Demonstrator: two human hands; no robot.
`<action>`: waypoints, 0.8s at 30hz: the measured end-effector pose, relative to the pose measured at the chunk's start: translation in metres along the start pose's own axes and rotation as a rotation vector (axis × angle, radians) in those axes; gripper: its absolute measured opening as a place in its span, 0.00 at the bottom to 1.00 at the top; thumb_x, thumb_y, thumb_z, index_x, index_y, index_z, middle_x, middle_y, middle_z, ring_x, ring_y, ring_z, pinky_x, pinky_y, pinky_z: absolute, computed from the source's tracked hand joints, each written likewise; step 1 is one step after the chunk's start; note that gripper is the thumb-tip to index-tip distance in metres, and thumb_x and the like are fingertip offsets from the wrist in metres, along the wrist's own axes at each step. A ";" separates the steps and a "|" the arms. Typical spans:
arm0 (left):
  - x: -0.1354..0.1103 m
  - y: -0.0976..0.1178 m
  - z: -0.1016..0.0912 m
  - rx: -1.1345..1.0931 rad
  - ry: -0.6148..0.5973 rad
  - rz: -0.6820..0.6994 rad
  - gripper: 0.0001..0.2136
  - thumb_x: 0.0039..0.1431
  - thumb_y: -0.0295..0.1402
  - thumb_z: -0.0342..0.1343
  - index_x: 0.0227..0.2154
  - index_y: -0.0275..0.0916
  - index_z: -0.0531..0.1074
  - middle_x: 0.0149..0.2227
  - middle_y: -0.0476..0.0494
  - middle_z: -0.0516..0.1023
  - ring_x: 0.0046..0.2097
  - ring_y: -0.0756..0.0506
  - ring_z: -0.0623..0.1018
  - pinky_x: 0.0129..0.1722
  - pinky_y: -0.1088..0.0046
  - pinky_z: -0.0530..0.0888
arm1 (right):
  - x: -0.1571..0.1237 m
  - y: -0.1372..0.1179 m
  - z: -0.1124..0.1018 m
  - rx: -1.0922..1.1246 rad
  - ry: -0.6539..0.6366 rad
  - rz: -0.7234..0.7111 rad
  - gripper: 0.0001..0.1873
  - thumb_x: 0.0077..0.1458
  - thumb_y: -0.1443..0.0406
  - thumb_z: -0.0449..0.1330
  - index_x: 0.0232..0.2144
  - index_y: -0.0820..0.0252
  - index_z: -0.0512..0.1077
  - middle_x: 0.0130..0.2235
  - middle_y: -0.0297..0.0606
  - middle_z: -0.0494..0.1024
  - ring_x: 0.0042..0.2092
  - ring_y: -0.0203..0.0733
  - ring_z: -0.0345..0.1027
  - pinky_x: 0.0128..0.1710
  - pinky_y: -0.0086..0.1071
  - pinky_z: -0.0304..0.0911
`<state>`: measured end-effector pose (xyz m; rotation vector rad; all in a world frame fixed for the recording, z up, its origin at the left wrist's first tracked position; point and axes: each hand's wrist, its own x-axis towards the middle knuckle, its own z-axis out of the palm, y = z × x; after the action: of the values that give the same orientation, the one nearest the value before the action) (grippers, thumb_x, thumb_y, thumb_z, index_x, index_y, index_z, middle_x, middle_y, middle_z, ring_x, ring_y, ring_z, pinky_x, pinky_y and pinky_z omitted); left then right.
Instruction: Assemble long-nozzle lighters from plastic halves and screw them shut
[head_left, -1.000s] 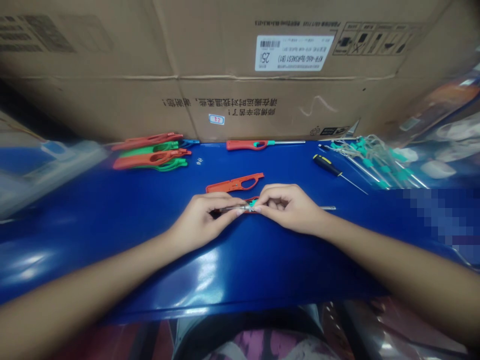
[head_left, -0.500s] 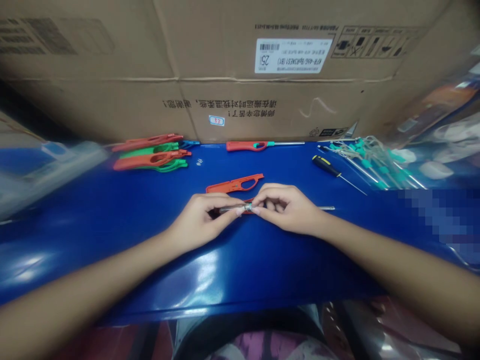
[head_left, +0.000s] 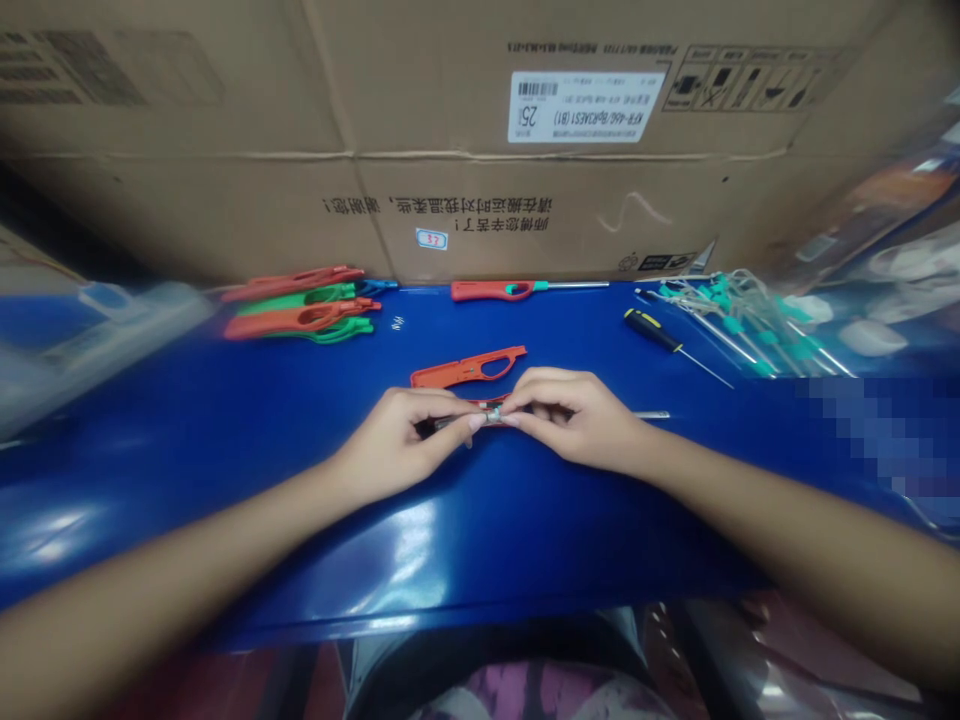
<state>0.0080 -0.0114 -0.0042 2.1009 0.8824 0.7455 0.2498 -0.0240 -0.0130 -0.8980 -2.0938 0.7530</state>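
Over the feed, I have my left hand (head_left: 409,430) and right hand (head_left: 574,415) nearly tip to tip, thumb and forefinger of each pinched on a small silvery part (head_left: 493,416). It sits in the narrow gap between my fingertips, right over a red shell half (head_left: 490,403) that my fingers mostly hide; I can't tell whether that half rests on the desk (head_left: 525,540) or is lifted slightly.

To do this fitting well, I'd let the left pinch steady the part and the right make only small nudges, both thumbs low so I can see the join. Pressing hard could, I think, tip the piece out or bend something thin. A metal rod (head_left: 654,414) juts out beyond my right hand, so I'd keep that palm from knocking it.

Just past my fingers lies an orange shell half (head_left: 469,367), hollow side showing. Farther out, a red lighter (head_left: 487,291) with a teal trigger lies near the cardboard box (head_left: 442,120), a useful reference for alignment. The screwdriver (head_left: 651,329) lies to its right, tiny pale bits (head_left: 398,323) to its left; I'd leave those undisturbed.
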 end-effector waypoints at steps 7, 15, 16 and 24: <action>0.000 0.000 0.001 0.010 0.005 0.004 0.11 0.65 0.38 0.59 0.37 0.37 0.83 0.31 0.45 0.84 0.31 0.47 0.81 0.32 0.75 0.75 | 0.001 -0.001 -0.002 0.016 0.006 -0.051 0.07 0.64 0.66 0.61 0.38 0.58 0.80 0.37 0.39 0.81 0.36 0.38 0.74 0.34 0.32 0.67; -0.001 -0.001 0.004 -0.007 0.010 0.097 0.08 0.65 0.33 0.60 0.36 0.39 0.83 0.33 0.45 0.85 0.31 0.49 0.80 0.33 0.76 0.74 | -0.001 -0.002 -0.001 0.035 -0.002 -0.044 0.07 0.63 0.67 0.62 0.36 0.57 0.81 0.35 0.38 0.81 0.35 0.38 0.75 0.34 0.32 0.68; -0.001 -0.001 0.005 -0.010 0.016 0.104 0.08 0.65 0.33 0.60 0.36 0.39 0.83 0.33 0.45 0.85 0.32 0.49 0.80 0.33 0.76 0.74 | -0.001 -0.002 0.000 0.037 -0.001 -0.047 0.07 0.62 0.68 0.62 0.36 0.58 0.81 0.35 0.38 0.81 0.35 0.38 0.75 0.33 0.32 0.68; -0.001 -0.001 0.004 -0.028 0.019 0.043 0.09 0.65 0.35 0.60 0.34 0.37 0.83 0.30 0.45 0.84 0.32 0.48 0.80 0.34 0.75 0.74 | -0.001 -0.004 0.001 0.007 0.022 -0.002 0.07 0.62 0.66 0.61 0.35 0.60 0.81 0.33 0.37 0.79 0.27 0.32 0.65 0.25 0.29 0.59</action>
<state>0.0100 -0.0132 -0.0071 2.0970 0.8346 0.7973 0.2482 -0.0272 -0.0109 -0.8962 -2.0718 0.7457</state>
